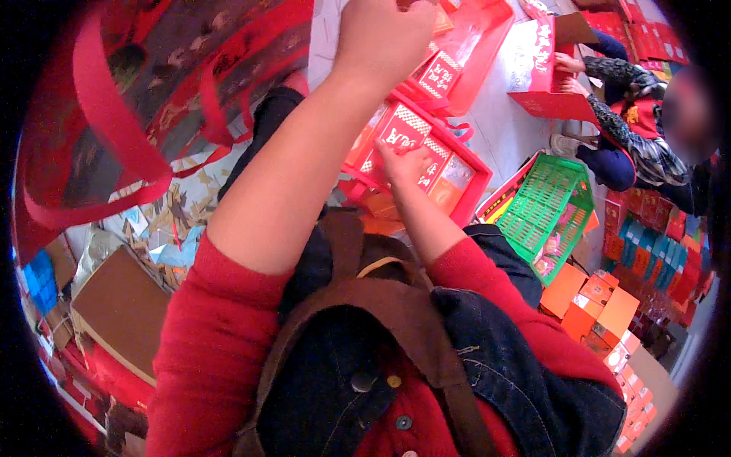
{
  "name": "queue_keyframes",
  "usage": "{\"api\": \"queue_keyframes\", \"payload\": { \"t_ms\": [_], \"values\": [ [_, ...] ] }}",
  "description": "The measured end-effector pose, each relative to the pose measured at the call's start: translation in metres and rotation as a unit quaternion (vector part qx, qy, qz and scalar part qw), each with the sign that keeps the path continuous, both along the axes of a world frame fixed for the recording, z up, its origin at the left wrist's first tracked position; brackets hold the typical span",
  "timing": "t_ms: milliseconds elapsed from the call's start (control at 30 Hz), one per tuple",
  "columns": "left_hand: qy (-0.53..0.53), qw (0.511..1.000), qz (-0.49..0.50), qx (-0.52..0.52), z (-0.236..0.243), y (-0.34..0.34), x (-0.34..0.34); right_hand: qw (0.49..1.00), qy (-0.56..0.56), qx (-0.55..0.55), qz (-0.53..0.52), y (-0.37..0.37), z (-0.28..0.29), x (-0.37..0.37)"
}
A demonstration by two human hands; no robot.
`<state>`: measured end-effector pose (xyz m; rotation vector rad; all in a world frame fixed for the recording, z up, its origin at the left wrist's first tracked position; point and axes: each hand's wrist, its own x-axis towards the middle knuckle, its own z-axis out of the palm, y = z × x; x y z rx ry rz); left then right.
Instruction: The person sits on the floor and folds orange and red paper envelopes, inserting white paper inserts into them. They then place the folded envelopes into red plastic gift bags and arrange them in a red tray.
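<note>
At the top edge my left hand (pixel 390 34) reaches over a red gift box (pixel 481 76). Its fingers look curled, but they are partly cut off, and what they hold cannot be seen. Lower down, my right hand (pixel 409 164) rests with its thumb and fingers on a small red box (pixel 403 128) with white print. That box lies in a nearer open red gift box (pixel 478 183), beside another small red box (pixel 434 156). An orange packet (pixel 449 196) sits in the same gift box. A further small red box (pixel 439 74) lies in the far gift box.
A green plastic basket (pixel 544 206) stands at the right. Beyond it, a person (pixel 640 114) handles a red box (pixel 552 84). Orange cartons (pixel 598 297) are piled at the lower right. Red ribbon handles (pixel 114 137) and a brown cardboard box (pixel 122 312) are on the left.
</note>
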<state>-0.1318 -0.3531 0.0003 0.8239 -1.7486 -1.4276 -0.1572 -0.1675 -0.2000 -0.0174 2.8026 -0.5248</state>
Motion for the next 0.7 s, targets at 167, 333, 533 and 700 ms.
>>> {"api": "queue_keyframes", "payload": {
  "t_ms": [167, 333, 533, 700],
  "values": [
    [0.032, 0.992, -0.007, 0.122, 0.008, 0.0, 0.011, 0.964, 0.048, -0.222, 0.141, 0.031, 0.01, -0.097],
    [0.049, 0.996, -0.018, 0.069, 0.003, 0.009, 0.014, 0.974, 0.054, -0.163, 0.148, -0.038, 0.011, -0.231],
    [-0.002, 0.984, -0.091, 0.15, 0.028, 0.014, 0.002, 0.955, -0.123, 0.148, 0.227, -0.075, -0.112, -0.305],
    [-0.024, 0.976, -0.134, 0.171, 0.019, 0.018, -0.008, 0.978, -0.13, 0.159, 0.026, -0.095, -0.121, -0.258]
  ]
}}
